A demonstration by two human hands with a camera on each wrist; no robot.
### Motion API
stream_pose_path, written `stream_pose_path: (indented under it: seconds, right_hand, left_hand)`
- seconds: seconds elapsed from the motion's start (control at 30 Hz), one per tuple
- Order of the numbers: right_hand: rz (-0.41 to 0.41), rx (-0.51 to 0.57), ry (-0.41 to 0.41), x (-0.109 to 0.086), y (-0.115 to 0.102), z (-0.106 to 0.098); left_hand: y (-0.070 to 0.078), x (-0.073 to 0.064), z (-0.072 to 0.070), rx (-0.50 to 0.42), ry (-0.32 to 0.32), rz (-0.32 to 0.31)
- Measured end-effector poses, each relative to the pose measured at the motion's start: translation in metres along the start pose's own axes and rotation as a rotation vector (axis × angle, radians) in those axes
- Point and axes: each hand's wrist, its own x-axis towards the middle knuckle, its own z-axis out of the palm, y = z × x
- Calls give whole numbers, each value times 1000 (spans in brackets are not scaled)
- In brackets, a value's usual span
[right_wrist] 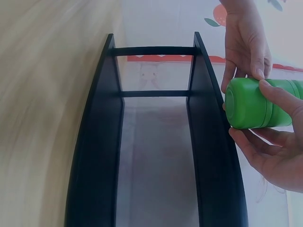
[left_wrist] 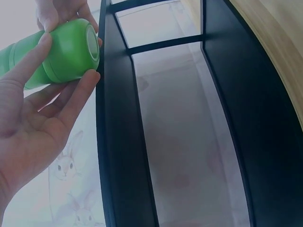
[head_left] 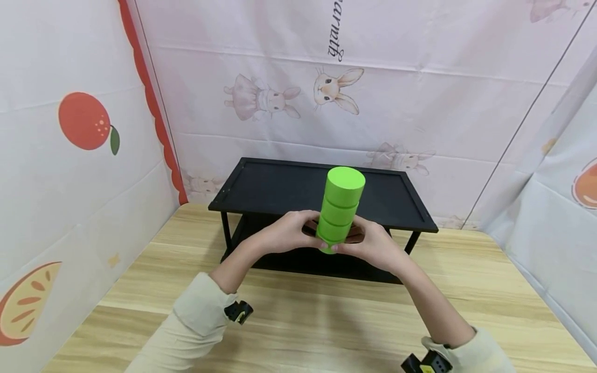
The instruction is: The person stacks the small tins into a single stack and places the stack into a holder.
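Both hands hold one bright green cylindrical container (head_left: 342, 199), banded by shallow grooves and flat on top. Near its lower end, the left hand (head_left: 289, 233) grips one side and the right hand (head_left: 375, 246) the other, thumbs at the near face. The container leans slightly and overlaps the front edge of the black two-tier shelf (head_left: 284, 184) in the head view. Its round base, with a recessed ring, shows in the left wrist view, where the container (left_wrist: 73, 52) appears beside the shelf's upper board (left_wrist: 116, 118). Some fingers are hidden behind it.
The shelf stands on a light wood table (head_left: 298, 321), against a pink curtain (head_left: 200, 88) printed with rabbits. White fruit-printed sheets hang at the left (head_left: 42, 176) and right. Thin black legs (head_left: 226, 230) join the shelf's upper and lower boards.
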Motion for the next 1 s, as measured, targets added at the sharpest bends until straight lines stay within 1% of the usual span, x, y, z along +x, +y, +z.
stream_pose_path:
  seconds: [0.3,0.6,1.0]
  right_hand:
    - [1,19,-8,2,-2,-2]
    - [14,25,-6,4,-1,-4]
    - [10,18,-4,7,-2,-4]
  left_hand:
    - [2,2,-3,3,1,-8]
    - [3,4,-5,33,1,-22]
    - [0,7,-8,27,-2,-11]
